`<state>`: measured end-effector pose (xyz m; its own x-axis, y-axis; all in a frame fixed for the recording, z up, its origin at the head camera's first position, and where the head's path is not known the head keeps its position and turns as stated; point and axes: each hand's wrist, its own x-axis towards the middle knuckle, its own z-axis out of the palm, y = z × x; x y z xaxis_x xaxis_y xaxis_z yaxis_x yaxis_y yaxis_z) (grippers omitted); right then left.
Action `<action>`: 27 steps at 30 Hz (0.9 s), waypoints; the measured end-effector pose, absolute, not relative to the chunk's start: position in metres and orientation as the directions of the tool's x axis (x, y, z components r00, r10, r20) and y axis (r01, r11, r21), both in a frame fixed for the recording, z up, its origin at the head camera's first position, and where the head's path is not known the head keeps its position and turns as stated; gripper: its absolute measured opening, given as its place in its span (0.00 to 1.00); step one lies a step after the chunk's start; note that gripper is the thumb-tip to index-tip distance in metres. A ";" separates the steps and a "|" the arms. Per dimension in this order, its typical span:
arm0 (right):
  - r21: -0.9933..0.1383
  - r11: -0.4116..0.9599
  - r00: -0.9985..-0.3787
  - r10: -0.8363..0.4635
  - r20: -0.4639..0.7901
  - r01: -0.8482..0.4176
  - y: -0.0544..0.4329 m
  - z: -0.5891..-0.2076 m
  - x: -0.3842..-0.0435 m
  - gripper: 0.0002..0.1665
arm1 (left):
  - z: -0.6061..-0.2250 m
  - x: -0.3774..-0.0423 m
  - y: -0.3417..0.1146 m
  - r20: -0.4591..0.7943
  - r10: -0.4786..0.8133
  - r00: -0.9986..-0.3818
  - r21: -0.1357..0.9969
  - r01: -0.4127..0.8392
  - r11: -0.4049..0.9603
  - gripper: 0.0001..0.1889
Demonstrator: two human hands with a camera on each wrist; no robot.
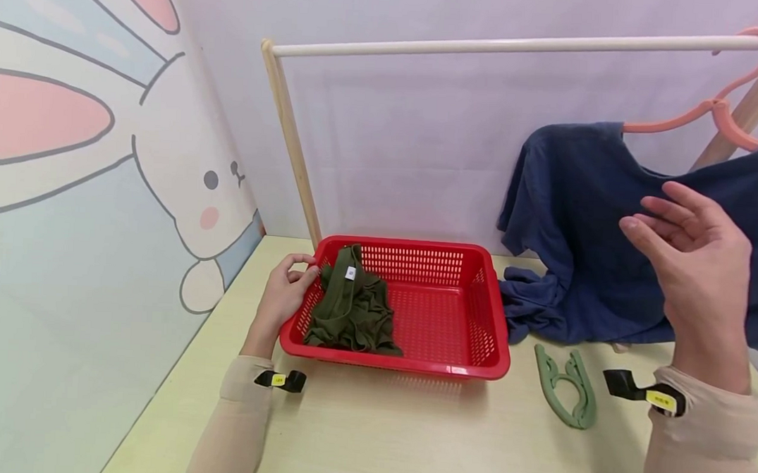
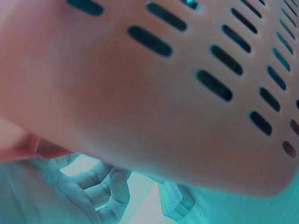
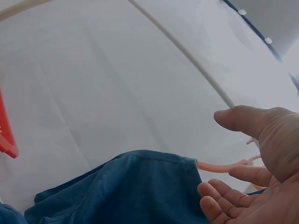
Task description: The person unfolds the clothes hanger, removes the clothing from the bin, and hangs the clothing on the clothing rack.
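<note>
A red plastic basket (image 1: 449,370) stands on the table with a crumpled dark green garment (image 1: 356,313), marked by a white label, in its left part. At the basket's left rim is my left hand (image 1: 286,289), fingers loosely bent; the left wrist view shows this hand (image 2: 88,191) beside the slotted basket wall (image 2: 117,93). A navy blue T-shirt (image 1: 606,260) hangs on a pink hanger (image 1: 670,123) from the white rail (image 1: 489,46). In front of the shirt my right hand (image 1: 702,250) is raised, holding nothing, its fingers relaxed and thumb apart from them.
A folded green hanger (image 1: 584,408) lies on the table (image 1: 408,435) right of the basket. The rail's wooden leg (image 1: 291,141) rises behind the basket's left corner. On the left stands a wall panel (image 1: 65,286) with a rabbit drawing. The shirt's lower left part bunches on the table.
</note>
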<state>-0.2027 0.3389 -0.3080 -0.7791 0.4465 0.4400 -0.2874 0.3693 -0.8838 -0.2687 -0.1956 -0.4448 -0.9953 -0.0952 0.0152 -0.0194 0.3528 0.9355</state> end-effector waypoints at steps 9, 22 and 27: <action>-0.844 0.487 -0.776 0.435 0.456 -0.224 0.332 -0.305 -0.172 0.47 | -0.446 -0.270 -0.195 0.017 -0.079 -0.997 0.935 -0.013 0.353 0.22; -0.792 0.589 -0.832 0.351 0.430 -0.161 0.352 -0.319 -0.143 0.51 | -0.447 -0.269 -0.200 0.006 -0.085 -0.996 0.935 -0.025 0.355 0.21; -0.797 0.595 -0.863 0.344 0.370 -0.105 0.362 -0.344 -0.132 0.52 | -0.445 -0.268 -0.199 -0.006 -0.084 -0.996 0.933 -0.036 0.359 0.21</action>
<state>-0.1316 0.3618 -0.3435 -0.8630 0.3436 0.3704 -0.1050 0.5952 -0.7967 -0.2684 -0.1986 -0.4449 -0.9965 -0.0837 -0.0064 -0.0361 0.3590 0.9326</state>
